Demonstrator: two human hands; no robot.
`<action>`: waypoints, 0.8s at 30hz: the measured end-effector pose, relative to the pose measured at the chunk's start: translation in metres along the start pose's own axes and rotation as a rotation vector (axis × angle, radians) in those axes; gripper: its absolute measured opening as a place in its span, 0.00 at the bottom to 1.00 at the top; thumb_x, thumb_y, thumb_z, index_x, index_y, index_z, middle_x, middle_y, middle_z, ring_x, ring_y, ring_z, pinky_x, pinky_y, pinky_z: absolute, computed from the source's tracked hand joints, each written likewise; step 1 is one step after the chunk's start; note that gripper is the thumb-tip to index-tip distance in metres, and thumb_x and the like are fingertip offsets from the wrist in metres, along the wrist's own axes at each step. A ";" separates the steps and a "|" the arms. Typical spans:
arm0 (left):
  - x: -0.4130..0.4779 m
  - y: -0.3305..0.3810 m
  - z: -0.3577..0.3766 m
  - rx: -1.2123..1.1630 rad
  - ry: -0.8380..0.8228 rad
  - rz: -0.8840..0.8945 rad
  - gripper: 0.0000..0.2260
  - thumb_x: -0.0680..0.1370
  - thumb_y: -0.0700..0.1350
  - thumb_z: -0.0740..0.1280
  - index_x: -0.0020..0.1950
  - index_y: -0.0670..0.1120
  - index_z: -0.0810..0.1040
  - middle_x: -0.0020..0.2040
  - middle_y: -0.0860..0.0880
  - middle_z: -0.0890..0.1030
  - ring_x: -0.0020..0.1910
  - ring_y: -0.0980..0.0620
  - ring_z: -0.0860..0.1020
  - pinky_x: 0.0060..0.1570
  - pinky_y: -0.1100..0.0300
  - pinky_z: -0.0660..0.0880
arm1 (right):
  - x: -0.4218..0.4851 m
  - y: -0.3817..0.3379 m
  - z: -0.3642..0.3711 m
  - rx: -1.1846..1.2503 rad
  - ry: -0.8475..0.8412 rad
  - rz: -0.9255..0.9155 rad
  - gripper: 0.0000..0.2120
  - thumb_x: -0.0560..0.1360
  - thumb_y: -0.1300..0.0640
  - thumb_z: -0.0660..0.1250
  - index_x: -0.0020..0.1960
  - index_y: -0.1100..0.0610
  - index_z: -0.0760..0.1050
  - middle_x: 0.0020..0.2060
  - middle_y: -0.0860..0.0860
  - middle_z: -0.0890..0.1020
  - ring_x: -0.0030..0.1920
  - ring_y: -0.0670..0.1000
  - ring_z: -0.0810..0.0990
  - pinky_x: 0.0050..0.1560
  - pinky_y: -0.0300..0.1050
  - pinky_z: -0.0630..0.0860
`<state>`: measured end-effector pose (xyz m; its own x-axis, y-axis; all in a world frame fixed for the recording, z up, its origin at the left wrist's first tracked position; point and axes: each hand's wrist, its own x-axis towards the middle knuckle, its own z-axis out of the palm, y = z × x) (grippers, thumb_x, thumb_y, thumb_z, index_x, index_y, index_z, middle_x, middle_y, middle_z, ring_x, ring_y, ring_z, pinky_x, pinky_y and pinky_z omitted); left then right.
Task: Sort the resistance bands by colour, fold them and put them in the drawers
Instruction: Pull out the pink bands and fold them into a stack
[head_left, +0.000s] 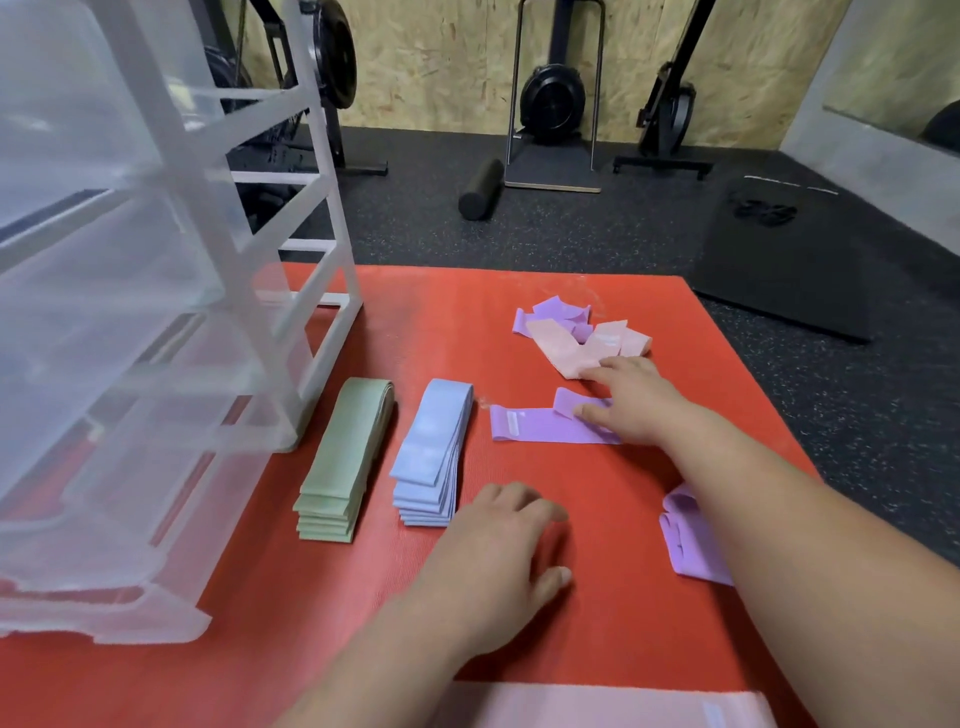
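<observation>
**Resistance bands, sorting under way: two colours stacked, purple and pink outstanding**

1. Drawer unit (130, 312), one, translucent plastic, standing well to the left of both hands' fingers. Several drawers are showing; the picture's edge is cutting off the full number. No band is showing through the fronts, so filling is likely waiting until sorting is over.
2. Red mat (597, 623), one, serving as the work surface under everything.
3. Pink band (597, 706), one, lying flat at the near edge, behind the left hand's wrist.
4. Green stack (345, 457), one pile, roughly six layers, lying beside the unit, left of the left fingertips.
5. Blue stack (434, 452), one pile, roughly seven layers, lying just beyond the left fingertips. Both piles are squared up, probably ready for the drawers.
6. Left hand (498, 551), resting palm down on the mat, fingers relaxed and holding nothing; it seems to be bracing the reach.
7. Right hand (634, 400), reaching forward with fingers extended and gripping nothing.
8. Flat purple band (540, 423), one, lying under the right thumb, probably starting the purple pile.
9. Mixed heap (576, 332), purple and pink bands tangled; the right forefinger is touching a pink one. Count unclear.
10. Crumpled purple band (685, 535), one, lying under the right forearm, well behind those fingers.
</observation>
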<state>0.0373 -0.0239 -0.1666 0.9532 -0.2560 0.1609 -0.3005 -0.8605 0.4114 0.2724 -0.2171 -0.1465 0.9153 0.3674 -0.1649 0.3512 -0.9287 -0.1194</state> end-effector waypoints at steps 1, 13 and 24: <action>0.000 0.000 -0.001 0.003 -0.006 0.003 0.23 0.79 0.61 0.69 0.73 0.58 0.72 0.69 0.56 0.72 0.67 0.51 0.70 0.69 0.52 0.70 | -0.002 0.000 0.000 0.016 0.036 -0.003 0.30 0.78 0.36 0.66 0.78 0.41 0.68 0.78 0.49 0.68 0.77 0.59 0.62 0.75 0.60 0.66; -0.013 0.013 -0.025 -0.079 -0.001 -0.046 0.20 0.80 0.58 0.69 0.72 0.57 0.74 0.66 0.56 0.74 0.65 0.50 0.74 0.65 0.50 0.74 | -0.096 -0.022 -0.082 0.417 0.508 -0.118 0.10 0.73 0.59 0.72 0.51 0.46 0.84 0.44 0.42 0.86 0.46 0.47 0.84 0.53 0.48 0.80; -0.068 0.016 -0.046 -0.076 0.051 -0.115 0.17 0.81 0.57 0.69 0.69 0.57 0.77 0.62 0.57 0.77 0.59 0.54 0.78 0.60 0.52 0.76 | -0.207 -0.065 -0.047 0.151 0.438 -0.368 0.20 0.76 0.51 0.60 0.66 0.39 0.77 0.52 0.41 0.85 0.52 0.53 0.84 0.48 0.55 0.81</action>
<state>-0.0341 0.0000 -0.1293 0.9791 -0.1337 0.1533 -0.1933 -0.8463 0.4964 0.0692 -0.2354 -0.0590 0.7461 0.5787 0.3293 0.6584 -0.7150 -0.2350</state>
